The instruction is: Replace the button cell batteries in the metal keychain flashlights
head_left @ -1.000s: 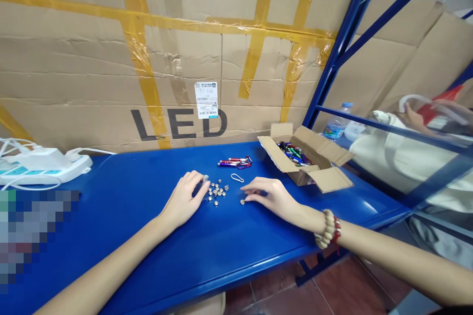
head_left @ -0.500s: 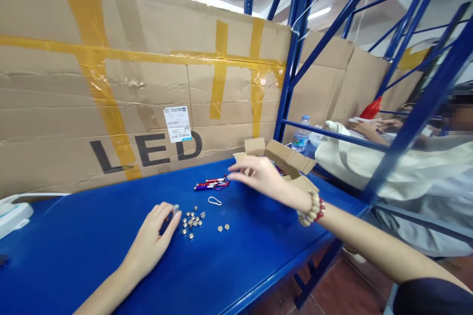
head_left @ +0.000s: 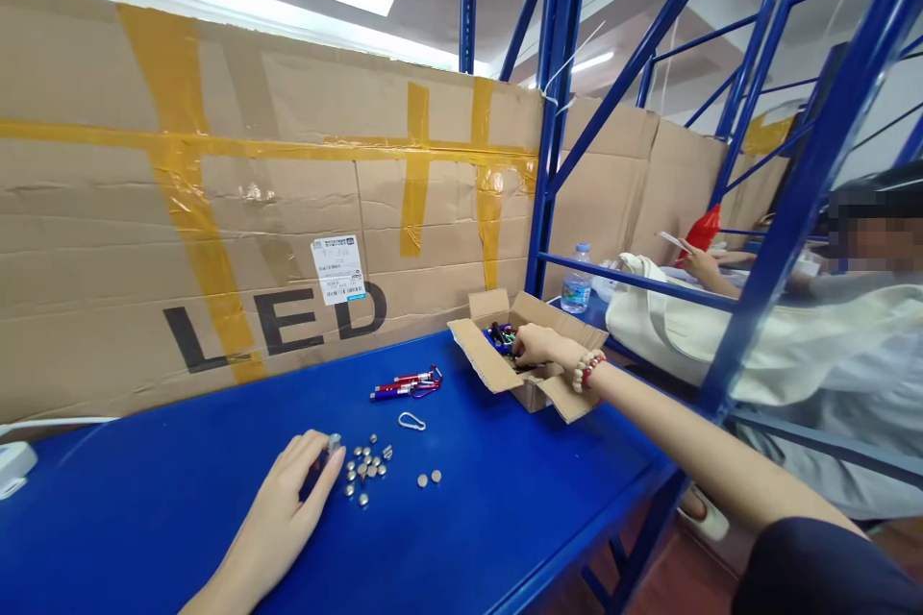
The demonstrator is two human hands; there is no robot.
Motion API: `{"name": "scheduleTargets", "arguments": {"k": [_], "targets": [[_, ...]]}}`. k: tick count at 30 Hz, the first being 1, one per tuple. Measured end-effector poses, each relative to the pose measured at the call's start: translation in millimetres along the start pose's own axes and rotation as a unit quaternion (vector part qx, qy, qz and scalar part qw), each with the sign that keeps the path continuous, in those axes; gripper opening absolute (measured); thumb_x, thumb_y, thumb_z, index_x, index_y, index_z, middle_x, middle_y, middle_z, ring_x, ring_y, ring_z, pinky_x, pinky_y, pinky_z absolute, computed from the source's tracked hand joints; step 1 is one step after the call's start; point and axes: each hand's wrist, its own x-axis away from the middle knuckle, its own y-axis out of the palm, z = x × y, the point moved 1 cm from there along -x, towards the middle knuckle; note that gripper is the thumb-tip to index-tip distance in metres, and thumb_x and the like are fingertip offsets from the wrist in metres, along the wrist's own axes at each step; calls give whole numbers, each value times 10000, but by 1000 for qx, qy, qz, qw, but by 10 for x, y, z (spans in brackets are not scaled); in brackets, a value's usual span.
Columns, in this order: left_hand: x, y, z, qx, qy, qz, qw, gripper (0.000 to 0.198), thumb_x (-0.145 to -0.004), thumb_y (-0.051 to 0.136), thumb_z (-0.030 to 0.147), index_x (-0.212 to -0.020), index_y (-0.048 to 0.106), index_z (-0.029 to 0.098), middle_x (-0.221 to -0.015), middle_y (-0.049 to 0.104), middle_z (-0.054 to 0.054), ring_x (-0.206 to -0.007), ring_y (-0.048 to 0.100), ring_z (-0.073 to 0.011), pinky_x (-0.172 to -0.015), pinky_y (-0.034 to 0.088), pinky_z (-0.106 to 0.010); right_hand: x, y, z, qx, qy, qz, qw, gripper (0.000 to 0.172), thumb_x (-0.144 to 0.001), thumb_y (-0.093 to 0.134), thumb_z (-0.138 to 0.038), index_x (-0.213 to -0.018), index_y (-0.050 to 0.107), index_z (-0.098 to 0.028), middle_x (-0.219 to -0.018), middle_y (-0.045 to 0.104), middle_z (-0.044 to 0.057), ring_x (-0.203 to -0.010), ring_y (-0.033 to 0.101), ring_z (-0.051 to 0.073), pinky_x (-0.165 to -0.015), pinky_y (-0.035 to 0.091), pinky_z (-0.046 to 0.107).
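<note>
On the blue table, my left hand (head_left: 294, 500) is closed with thumb and fingertips round a small shiny, partly see-through cylinder (head_left: 334, 442), mostly hidden by the fingers. Just right of it lie several silvery button cells (head_left: 362, 471) in a loose cluster, with two more button cells (head_left: 429, 479) apart from them. My right hand (head_left: 540, 346) reaches down into an open cardboard box (head_left: 480, 356), among small dark, blue and coloured items (head_left: 499, 336); its fingertips are hidden there. Between the hands are slim red and blue metal keychain lights (head_left: 404, 386) with clips and a loose silver carabiner (head_left: 411, 422).
A large taped cardboard sheet (head_left: 281, 221) stands along the table's back. Blue rack posts (head_left: 552, 163) rise beyond the box, near a water bottle (head_left: 576, 281) and a cream bag (head_left: 663, 327). Another person sits at right. A white device (head_left: 15, 466) lies at far left.
My right hand has moved from above the box's near flap down into the box. The left hand keeps its hold on the cylinder. The camera view has tilted upward slightly.
</note>
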Motion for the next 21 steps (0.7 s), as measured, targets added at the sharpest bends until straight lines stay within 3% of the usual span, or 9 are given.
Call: {"name": "scheduleTargets", "arguments": {"k": [8, 14, 21], "targets": [[-12, -18, 49, -16, 14, -2, 1000, 322, -890, 364, 461, -709, 470, 218, -704, 525, 9, -691, 506, -174, -714, 431, -312, -83, 73, 62, 15, -22, 39, 999, 201, -746, 606, -281, -897, 719, -212, -900, 705, 37, -869, 639, 190, -664, 440, 233], [-7, -27, 96, -21, 26, 6, 999, 295, -904, 369, 406, -699, 454, 212, -684, 509, 10, -677, 488, -167, -706, 432, -310, -96, 120, 81, 33, -49, 59, 996, 220, -800, 540, -321, -855, 731, -227, -869, 714, 30, -818, 653, 187, -590, 418, 224], [13, -16, 96, -8, 9, 0, 1000, 271, -928, 339, 365, -743, 461, 210, -732, 532, -8, -719, 502, -179, -716, 429, -325, -71, 134, -120, 86, -68, 104, 988, 167, -802, 550, -177, -852, 697, -115, -908, 692, 163, -848, 659, 249, -677, 447, 278]]}}
